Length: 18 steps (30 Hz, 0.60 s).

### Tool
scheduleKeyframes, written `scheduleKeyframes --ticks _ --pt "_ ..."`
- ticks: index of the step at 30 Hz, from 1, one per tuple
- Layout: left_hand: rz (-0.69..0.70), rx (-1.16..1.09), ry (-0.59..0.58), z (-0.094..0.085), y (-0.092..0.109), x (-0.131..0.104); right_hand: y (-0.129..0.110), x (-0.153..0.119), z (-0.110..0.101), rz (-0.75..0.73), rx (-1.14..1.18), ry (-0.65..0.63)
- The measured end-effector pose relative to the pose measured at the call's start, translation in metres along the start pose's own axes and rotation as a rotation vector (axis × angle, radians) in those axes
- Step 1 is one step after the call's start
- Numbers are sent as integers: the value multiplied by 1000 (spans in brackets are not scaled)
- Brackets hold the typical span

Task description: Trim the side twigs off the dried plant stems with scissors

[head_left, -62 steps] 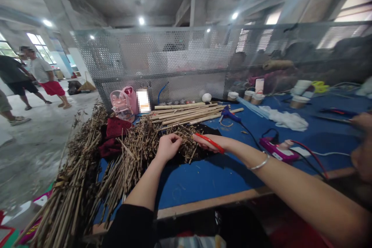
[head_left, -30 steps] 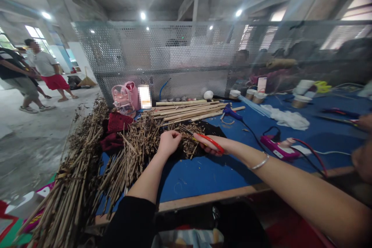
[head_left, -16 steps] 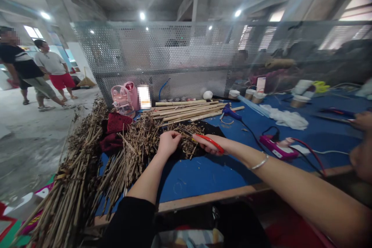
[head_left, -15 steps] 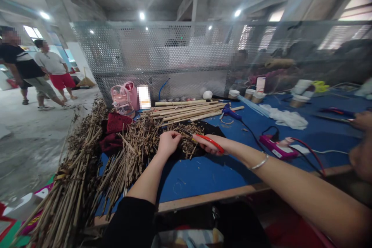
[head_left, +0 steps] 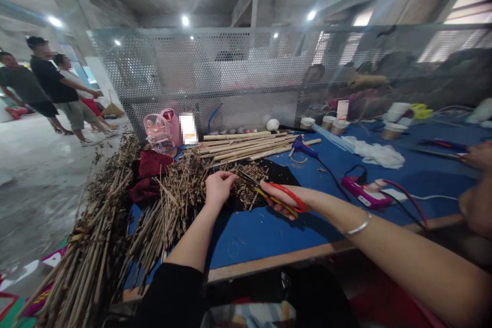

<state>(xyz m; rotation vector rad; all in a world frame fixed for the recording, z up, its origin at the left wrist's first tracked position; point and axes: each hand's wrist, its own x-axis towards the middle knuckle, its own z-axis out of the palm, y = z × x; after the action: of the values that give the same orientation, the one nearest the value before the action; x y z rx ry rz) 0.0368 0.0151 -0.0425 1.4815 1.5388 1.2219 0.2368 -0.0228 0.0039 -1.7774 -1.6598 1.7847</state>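
My right hand is closed around scissors with red and yellow handles. Their blades point left toward my left hand, whose fingers are pinched together; what they hold is too small to make out. Under and between the hands lies a pile of short cut dried stem pieces on a black cloth. Just left of my left hand is a heap of dried plant stalks with branching tips.
A larger bundle of dried stalks hangs over the table's left edge. Behind are peeled sticks, a blue glue gun and a pink bag. A purple power strip lies right, near another person's hand.
The scissors have opened wider, and my right hand has shifted slightly right and down. My left hand stays pinched in nearly the same place. People in the background have moved.
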Motion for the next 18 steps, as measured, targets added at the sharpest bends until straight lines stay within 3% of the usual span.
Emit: scheduleKeyframes --ticks 9,18 --pt "188 212 -123 2 5 -7 0 13 5 9 -25 89" --pt "242 289 -90 2 -1 -6 1 13 7 19 5 98"
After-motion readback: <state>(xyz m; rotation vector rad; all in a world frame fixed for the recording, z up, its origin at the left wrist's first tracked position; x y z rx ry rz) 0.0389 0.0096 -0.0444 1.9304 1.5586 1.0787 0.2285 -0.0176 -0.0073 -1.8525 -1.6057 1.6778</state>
